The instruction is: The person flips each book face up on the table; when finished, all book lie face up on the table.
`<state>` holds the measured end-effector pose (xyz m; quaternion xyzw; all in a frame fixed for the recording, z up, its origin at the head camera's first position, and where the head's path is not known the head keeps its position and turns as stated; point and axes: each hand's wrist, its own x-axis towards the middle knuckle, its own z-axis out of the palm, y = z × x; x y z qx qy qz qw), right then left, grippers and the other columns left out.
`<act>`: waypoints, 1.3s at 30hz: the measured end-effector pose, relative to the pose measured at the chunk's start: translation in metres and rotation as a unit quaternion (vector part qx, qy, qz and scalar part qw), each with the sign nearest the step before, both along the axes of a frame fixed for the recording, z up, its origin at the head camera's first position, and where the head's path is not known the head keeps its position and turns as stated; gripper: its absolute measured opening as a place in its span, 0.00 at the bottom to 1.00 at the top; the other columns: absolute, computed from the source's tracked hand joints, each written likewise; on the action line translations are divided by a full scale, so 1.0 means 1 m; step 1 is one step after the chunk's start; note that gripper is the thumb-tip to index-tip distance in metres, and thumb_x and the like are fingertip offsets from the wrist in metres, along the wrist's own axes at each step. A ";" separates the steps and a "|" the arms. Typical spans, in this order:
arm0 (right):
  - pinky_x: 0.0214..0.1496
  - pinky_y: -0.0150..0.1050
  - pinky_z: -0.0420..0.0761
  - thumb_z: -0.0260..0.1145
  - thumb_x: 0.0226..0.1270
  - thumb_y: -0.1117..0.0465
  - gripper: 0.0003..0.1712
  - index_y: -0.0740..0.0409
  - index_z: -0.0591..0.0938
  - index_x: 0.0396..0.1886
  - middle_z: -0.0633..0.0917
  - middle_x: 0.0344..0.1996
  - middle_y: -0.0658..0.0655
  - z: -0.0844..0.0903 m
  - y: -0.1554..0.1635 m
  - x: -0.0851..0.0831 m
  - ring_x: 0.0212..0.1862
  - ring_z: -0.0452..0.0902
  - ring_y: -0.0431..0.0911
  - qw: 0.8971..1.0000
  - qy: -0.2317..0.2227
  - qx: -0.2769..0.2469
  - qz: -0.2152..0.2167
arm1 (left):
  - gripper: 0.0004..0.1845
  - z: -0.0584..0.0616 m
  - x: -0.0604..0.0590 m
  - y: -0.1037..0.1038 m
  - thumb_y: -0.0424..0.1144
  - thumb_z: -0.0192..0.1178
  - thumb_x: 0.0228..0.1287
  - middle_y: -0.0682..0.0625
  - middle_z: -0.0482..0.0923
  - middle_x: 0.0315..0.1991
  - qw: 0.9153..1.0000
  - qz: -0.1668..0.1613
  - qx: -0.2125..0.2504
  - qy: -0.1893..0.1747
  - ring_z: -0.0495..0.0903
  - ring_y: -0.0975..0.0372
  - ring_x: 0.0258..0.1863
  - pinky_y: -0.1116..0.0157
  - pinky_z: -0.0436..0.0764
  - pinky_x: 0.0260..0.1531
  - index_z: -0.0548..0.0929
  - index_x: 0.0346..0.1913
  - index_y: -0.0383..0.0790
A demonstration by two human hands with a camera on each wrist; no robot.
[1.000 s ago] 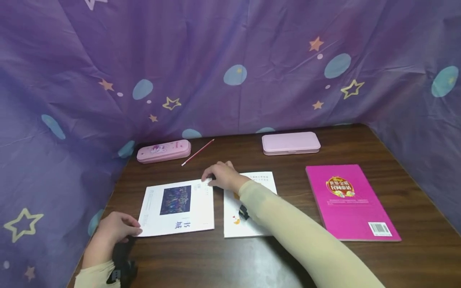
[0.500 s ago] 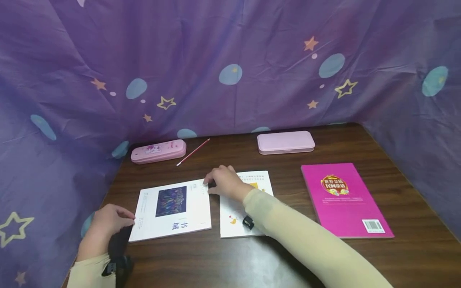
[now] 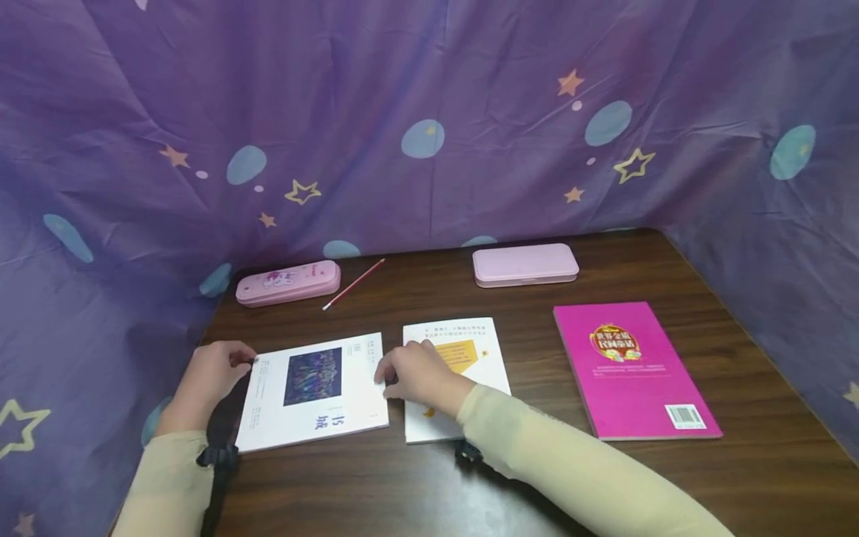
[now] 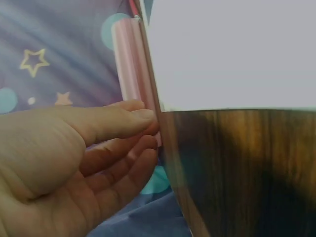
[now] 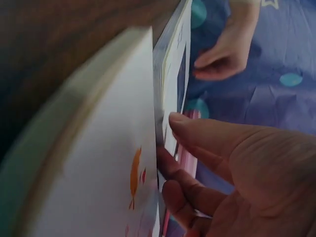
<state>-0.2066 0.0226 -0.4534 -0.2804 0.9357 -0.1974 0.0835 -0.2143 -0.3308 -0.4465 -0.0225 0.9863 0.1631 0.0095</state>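
A white book (image 3: 363, 388) with a dark blue picture lies on the table at the left, slightly turned. The left hand (image 3: 213, 377) is at its far left corner, fingertips right at the edge. In the left wrist view, the thumb lies straight against loosely bent fingers (image 4: 143, 114) beside the table's edge. The right hand (image 3: 424, 380) pinches the book's right edge, with its thumb (image 5: 180, 122) over the cover and its fingers beside the edge. Under the right hand lies a second white book (image 3: 486, 365) with a yellow patch, partly hidden by hand and wrist.
A magenta book (image 3: 634, 403) lies at the right of the brown wooden table (image 3: 335, 496). Along the back are a pink rabbit pencil case (image 3: 288, 285), a red pencil (image 3: 353, 285) and a plain pink pencil case (image 3: 526, 265). A purple curtain (image 3: 376, 97) hangs behind and at both sides.
The left hand has gone from the white book's near left corner up to its far left corner. The right hand has slid nearer along the right edge. The book has shifted slightly.
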 end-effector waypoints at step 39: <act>0.51 0.42 0.68 0.84 0.48 0.49 0.13 0.37 0.91 0.35 0.87 0.28 0.40 0.001 -0.001 0.022 0.36 0.72 0.40 0.999 0.023 0.037 0.001 | 0.06 -0.005 -0.009 -0.008 0.33 0.70 0.63 0.38 0.86 0.40 0.999 -0.016 0.021 -0.046 0.77 0.53 0.34 0.60 0.74 0.33 0.91 0.42 0.37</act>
